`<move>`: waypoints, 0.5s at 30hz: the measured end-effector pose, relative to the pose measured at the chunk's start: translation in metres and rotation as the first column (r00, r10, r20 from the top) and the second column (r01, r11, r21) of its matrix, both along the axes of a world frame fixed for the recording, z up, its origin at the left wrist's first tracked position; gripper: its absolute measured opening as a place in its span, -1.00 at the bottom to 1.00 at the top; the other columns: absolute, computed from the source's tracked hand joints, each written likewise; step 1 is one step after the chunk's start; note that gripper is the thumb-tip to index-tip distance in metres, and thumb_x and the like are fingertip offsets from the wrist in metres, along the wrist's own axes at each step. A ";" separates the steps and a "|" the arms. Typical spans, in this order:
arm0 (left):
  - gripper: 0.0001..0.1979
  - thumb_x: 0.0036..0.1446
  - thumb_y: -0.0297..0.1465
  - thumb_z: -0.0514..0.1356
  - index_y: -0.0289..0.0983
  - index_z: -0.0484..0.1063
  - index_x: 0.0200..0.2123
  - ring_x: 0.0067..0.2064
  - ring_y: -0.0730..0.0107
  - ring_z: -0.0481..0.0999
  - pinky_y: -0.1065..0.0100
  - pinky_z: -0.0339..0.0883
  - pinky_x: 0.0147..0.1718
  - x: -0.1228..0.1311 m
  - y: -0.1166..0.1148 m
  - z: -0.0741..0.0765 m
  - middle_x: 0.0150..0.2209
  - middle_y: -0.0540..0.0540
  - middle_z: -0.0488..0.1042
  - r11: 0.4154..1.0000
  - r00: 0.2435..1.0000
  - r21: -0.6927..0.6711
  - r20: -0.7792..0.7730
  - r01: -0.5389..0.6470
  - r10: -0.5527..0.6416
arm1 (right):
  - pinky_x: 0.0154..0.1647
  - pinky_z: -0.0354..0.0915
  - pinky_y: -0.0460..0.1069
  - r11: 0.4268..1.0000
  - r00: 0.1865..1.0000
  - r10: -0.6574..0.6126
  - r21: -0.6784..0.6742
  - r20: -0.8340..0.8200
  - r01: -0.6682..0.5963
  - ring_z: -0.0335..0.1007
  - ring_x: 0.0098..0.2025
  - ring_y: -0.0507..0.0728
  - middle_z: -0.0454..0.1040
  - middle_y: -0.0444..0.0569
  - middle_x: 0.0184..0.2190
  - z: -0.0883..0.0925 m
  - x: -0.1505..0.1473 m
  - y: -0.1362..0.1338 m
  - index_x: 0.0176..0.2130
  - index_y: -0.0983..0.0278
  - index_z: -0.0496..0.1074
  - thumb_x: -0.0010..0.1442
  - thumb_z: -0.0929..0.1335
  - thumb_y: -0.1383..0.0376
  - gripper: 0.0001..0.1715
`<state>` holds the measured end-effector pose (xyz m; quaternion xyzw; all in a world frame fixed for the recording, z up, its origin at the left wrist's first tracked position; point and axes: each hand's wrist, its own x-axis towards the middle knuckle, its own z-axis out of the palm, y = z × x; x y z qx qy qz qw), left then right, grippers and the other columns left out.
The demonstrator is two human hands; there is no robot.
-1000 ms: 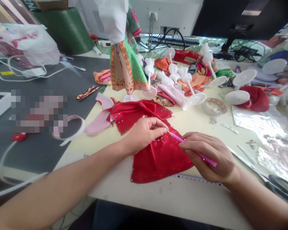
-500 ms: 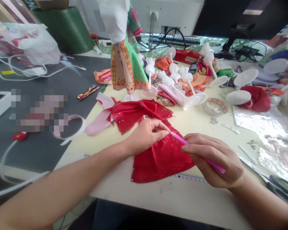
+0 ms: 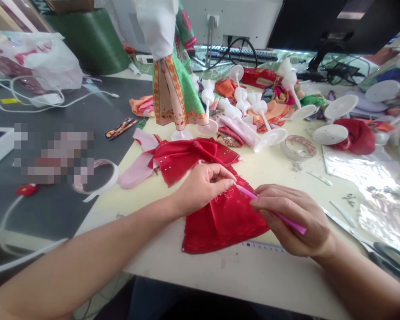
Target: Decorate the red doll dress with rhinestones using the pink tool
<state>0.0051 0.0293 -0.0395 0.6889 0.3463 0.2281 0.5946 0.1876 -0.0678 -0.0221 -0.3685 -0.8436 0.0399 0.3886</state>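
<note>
In the head view my right hand (image 3: 293,218) grips a slim pink pen-like tool (image 3: 291,223), its thin tip pointing to the left. My left hand (image 3: 205,184) is closed in a pinch at that tip; whatever lies between thumb and forefinger is too small to make out. Beneath both hands spreads a red embroidered doll garment (image 3: 220,229), its lower edge toward me. Its upper part (image 3: 186,158), dotted with small pale beads, lies beyond my left hand, beside a pink cloth piece (image 3: 135,171).
A dressed doll form (image 3: 180,93) stands behind the garment, with several white stands (image 3: 270,140) and cloths at the back. Tape rolls (image 3: 299,147) lie on either side. Scissors (image 3: 390,262) and tweezers (image 3: 343,213) are at the right, a ruler (image 3: 266,246) under the garment's edge.
My right hand and the pink tool have shifted slightly left and up. My left hand keeps its pinch at the tip, almost unmoved. The garment lies as before.
</note>
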 end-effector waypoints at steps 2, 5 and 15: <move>-0.83 0.08 -0.33 0.19 -0.30 0.49 -0.31 -0.42 0.51 0.39 0.45 0.27 -0.43 0.000 0.000 0.001 -0.43 -0.03 0.47 0.999 1.000 0.031 -0.012 0.009 -0.009 | -0.34 0.43 0.04 1.000 1.000 0.001 0.009 0.012 -0.001 0.42 -0.34 0.10 0.44 0.01 -0.44 0.000 0.000 0.000 -0.17 0.36 0.33 0.12 0.24 0.56 -0.74; -0.83 0.08 -0.33 0.18 -0.31 0.48 -0.32 -0.47 0.54 0.34 0.47 0.24 -0.47 0.000 0.000 0.002 -0.50 0.00 0.42 0.996 0.999 0.084 -0.039 0.025 -0.022 | -0.33 0.43 0.04 1.000 1.000 0.007 0.025 0.026 -0.008 0.41 -0.33 0.10 0.44 0.00 -0.44 0.000 0.000 0.000 -0.16 0.36 0.33 0.12 0.24 0.55 -0.73; -0.88 0.08 -0.42 0.14 -0.30 0.47 -0.35 -0.51 0.57 0.29 0.49 0.17 -0.52 -0.002 -0.003 0.001 -0.56 0.07 0.36 0.957 0.994 0.284 -0.101 0.062 -0.035 | -0.34 0.43 0.04 0.999 0.997 0.022 0.032 0.069 -0.024 0.40 -0.34 0.11 0.43 -0.01 -0.46 0.000 0.001 0.001 -0.15 0.35 0.32 0.12 0.23 0.55 -0.71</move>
